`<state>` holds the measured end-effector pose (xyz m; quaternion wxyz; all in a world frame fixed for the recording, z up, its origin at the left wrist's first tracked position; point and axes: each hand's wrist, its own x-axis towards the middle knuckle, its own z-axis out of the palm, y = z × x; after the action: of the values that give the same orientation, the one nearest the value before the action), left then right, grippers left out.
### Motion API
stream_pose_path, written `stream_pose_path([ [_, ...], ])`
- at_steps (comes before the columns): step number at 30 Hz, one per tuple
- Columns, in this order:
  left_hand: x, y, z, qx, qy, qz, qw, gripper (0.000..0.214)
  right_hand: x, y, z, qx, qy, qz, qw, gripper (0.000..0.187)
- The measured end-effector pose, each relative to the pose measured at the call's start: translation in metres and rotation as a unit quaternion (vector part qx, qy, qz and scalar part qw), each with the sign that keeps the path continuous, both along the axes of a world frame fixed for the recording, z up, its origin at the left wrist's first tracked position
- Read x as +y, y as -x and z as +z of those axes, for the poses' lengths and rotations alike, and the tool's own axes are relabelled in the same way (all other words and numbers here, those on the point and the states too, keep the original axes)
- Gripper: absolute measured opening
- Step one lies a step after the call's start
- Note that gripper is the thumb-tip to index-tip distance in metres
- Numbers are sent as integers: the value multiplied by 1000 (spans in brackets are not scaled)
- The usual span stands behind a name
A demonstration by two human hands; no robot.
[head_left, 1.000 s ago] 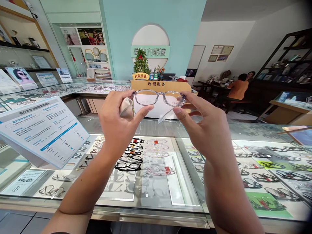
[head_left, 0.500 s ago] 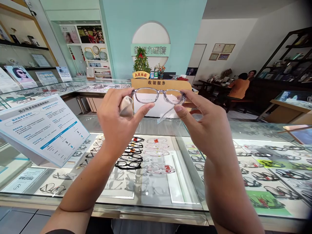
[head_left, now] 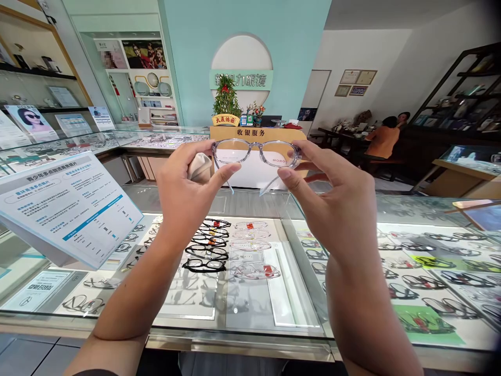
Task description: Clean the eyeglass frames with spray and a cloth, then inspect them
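Note:
A pair of clear grey eyeglasses point(head_left: 255, 146) is held up above the glass display case, its front facing away or toward me, I cannot tell which. My left hand point(head_left: 186, 180) pinches the left end of the frame between thumb and fingers. Tucked in the same hand is a bunched cream cloth point(head_left: 200, 168). My right hand point(head_left: 332, 183) grips the right end, thumb below the rim and fingers above and behind. Both temples hang unfolded below the lenses, their pale tips showing between the hands. Lettering shows on the right lens.
Under the glass of the display case point(head_left: 270, 334) lie rows of eyeglasses, including black frames point(head_left: 205, 265) and clear ones point(head_left: 256, 271). A printed sign point(head_left: 74, 209) stands on the left. Beyond is a cashier counter point(head_left: 223, 134); a person in orange point(head_left: 381, 140) sits back right.
The eyeglasses have turned slightly, so the left temple tip now shows beside my left thumb and the right temple points more inward. Both hands keep their hold.

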<state>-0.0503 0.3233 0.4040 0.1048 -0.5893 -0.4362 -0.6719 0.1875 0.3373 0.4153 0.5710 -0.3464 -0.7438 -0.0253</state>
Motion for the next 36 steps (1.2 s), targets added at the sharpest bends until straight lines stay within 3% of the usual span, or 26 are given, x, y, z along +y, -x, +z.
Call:
stream_pose_path([
  [25,5,3,-1,29,-21,-4,999,35,-2,0,2,-11,-1,-10,1000,41],
  [36,0,2,1,65,-73,35,995,40,-2,2,2,-18,20,23,999,42],
])
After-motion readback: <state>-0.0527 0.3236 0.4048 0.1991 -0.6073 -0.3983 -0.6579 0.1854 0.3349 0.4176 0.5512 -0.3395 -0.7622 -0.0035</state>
